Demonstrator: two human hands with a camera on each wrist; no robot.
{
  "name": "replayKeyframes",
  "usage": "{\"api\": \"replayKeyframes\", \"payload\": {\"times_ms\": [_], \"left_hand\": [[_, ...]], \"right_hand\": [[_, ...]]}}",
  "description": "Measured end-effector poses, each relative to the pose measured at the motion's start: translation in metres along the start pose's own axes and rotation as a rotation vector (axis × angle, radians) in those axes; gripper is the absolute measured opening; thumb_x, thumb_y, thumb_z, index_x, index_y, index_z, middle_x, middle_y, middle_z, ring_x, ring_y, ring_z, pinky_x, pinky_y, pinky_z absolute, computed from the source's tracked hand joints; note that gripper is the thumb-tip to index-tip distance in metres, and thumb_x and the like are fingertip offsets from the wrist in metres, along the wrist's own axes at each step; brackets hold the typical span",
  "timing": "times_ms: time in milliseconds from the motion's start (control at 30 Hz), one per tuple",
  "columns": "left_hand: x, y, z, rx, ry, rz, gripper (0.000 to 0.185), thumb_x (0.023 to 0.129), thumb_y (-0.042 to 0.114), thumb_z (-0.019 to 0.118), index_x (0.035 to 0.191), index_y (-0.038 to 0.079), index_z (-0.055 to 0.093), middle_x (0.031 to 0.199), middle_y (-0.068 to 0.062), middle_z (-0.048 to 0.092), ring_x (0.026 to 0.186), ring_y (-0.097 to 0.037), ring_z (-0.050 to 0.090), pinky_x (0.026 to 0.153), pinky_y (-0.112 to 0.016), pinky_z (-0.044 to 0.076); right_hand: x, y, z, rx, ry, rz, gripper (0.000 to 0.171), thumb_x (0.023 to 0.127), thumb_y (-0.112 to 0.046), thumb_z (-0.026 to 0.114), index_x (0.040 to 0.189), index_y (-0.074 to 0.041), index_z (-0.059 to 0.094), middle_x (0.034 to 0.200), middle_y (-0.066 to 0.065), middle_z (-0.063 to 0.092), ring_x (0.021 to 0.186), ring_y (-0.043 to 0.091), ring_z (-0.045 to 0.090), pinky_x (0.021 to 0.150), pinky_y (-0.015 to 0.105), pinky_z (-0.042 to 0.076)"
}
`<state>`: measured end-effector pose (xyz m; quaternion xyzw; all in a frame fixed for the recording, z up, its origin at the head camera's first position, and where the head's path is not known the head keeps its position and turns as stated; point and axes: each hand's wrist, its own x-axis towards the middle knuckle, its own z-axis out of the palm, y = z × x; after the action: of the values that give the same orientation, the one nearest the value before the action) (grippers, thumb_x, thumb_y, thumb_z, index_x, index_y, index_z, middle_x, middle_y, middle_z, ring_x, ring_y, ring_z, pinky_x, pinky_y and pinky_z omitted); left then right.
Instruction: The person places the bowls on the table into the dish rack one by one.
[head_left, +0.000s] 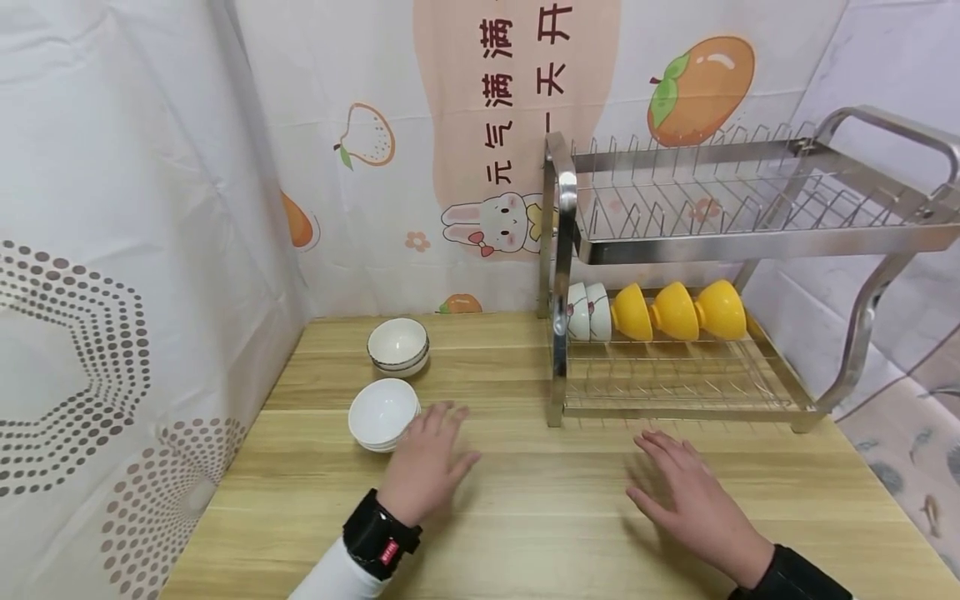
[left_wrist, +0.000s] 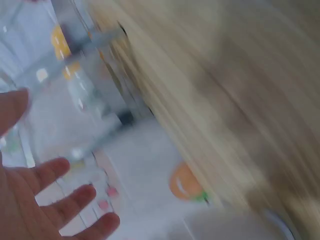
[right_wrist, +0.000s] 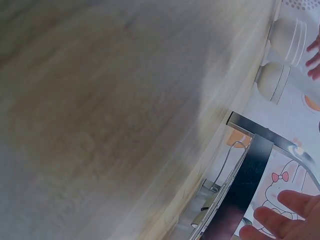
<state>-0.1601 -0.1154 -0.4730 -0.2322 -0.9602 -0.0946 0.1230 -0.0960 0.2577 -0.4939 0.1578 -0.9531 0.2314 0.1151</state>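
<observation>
Both hands hover palm-down over the wooden table (head_left: 525, 508), fingers spread and empty. My left hand (head_left: 427, 462) is just right of the nearer stack of white bowls (head_left: 382, 413), almost touching its rim. A second stack of white bowls (head_left: 398, 345) sits behind it. My right hand (head_left: 686, 492) is in front of the steel dish rack (head_left: 720, 242). The rack's lower shelf holds two white patterned bowls (head_left: 588, 312) and three yellow bowls (head_left: 675, 311) on edge. In the blurred left wrist view my left hand's fingers (left_wrist: 60, 200) are extended. The right wrist view shows my right fingertips (right_wrist: 287, 215) near the rack leg (right_wrist: 245, 190).
The rack's upper shelf (head_left: 735, 204) carries no dishes. A printed curtain (head_left: 127, 250) closes off the left side and a fruit-patterned backdrop (head_left: 450, 150) the rear. The table's right edge drops off beside the rack.
</observation>
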Motion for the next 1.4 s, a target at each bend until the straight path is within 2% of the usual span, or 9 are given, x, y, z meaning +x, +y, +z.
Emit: {"api": "replayKeyframes", "payload": {"times_ms": [100,233,333,467,633,767,967,1167,1400], "left_hand": [[-0.005,-0.019,-0.005,0.012,0.065,-0.085,0.066,0.089,0.044,0.071,0.14,0.007,0.052,0.139,-0.019,0.051,0.126,-0.04,0.048,0.104,-0.054,0.04],[-0.01,-0.037,-0.007,0.003,0.112,-0.196,0.061,0.087,0.032,0.075,0.136,0.003,0.055,0.135,-0.021,0.053,0.123,-0.042,0.05,0.099,-0.056,0.042],[-0.011,-0.045,-0.007,-0.014,0.113,-0.26,0.055,0.089,0.024,0.072,0.136,0.001,0.055,0.133,-0.021,0.054,0.122,-0.043,0.05,0.098,-0.058,0.042],[-0.012,-0.051,-0.008,-0.004,0.076,-0.301,0.044,0.093,0.021,0.066,0.13,-0.002,0.059,0.126,-0.021,0.061,0.113,-0.042,0.058,0.093,-0.058,0.046],[-0.009,-0.053,-0.007,0.032,0.03,-0.274,0.018,0.094,0.019,0.064,0.099,0.003,0.071,0.093,-0.014,0.072,0.084,-0.036,0.069,0.073,-0.051,0.051],[-0.006,-0.054,-0.006,0.054,0.005,-0.26,0.015,0.094,0.017,0.064,0.082,0.008,0.067,0.074,-0.01,0.068,0.07,-0.034,0.067,0.06,-0.048,0.048],[-0.006,-0.054,-0.006,0.019,0.023,-0.284,0.015,0.092,0.017,0.068,0.08,0.01,0.063,0.073,-0.009,0.067,0.068,-0.033,0.066,0.055,-0.046,0.046],[-0.007,-0.056,-0.007,-0.003,0.049,-0.283,0.011,0.093,0.017,0.067,0.089,0.008,0.07,0.082,-0.009,0.07,0.074,-0.033,0.067,0.061,-0.048,0.048],[-0.009,-0.054,-0.009,-0.01,0.142,-0.261,0.009,0.093,0.015,0.067,0.094,0.008,0.071,0.087,-0.006,0.071,0.076,-0.031,0.066,0.065,-0.047,0.049]], "right_hand": [[-0.001,0.001,-0.001,-0.004,-0.003,0.007,0.066,0.087,-0.034,0.076,0.137,0.002,0.052,0.144,0.022,0.048,0.133,0.042,0.04,0.121,0.047,0.012],[-0.003,0.003,-0.002,-0.005,-0.002,0.016,0.065,0.087,-0.034,0.076,0.136,0.002,0.052,0.142,0.023,0.049,0.132,0.042,0.041,0.12,0.05,0.015],[-0.006,0.005,-0.001,-0.005,0.005,0.014,0.064,0.087,-0.033,0.077,0.135,0.002,0.054,0.141,0.023,0.05,0.131,0.041,0.042,0.12,0.048,0.014],[-0.009,0.006,0.002,0.003,0.025,0.001,0.059,0.086,-0.032,0.077,0.131,0.001,0.057,0.138,0.022,0.053,0.13,0.04,0.044,0.122,0.038,0.006],[-0.01,0.007,0.004,0.008,0.044,-0.01,0.054,0.086,-0.03,0.077,0.127,0.0,0.059,0.135,0.021,0.055,0.128,0.04,0.046,0.121,0.033,0.003],[-0.01,0.006,0.003,0.007,0.057,-0.02,0.051,0.086,-0.028,0.078,0.125,-0.001,0.061,0.133,0.02,0.058,0.126,0.04,0.048,0.121,0.034,0.003],[-0.008,0.004,0.001,0.007,0.071,-0.032,0.044,0.084,-0.023,0.079,0.12,-0.002,0.064,0.127,0.017,0.062,0.123,0.036,0.052,0.122,0.034,0.004],[-0.006,0.003,-0.001,0.004,0.063,-0.029,0.043,0.085,-0.021,0.078,0.12,-0.003,0.063,0.124,0.015,0.064,0.122,0.035,0.052,0.122,0.035,0.005],[-0.005,0.002,-0.001,-0.001,0.059,-0.027,0.043,0.085,-0.022,0.078,0.12,-0.003,0.063,0.123,0.015,0.064,0.122,0.035,0.053,0.12,0.027,0.001]]}}
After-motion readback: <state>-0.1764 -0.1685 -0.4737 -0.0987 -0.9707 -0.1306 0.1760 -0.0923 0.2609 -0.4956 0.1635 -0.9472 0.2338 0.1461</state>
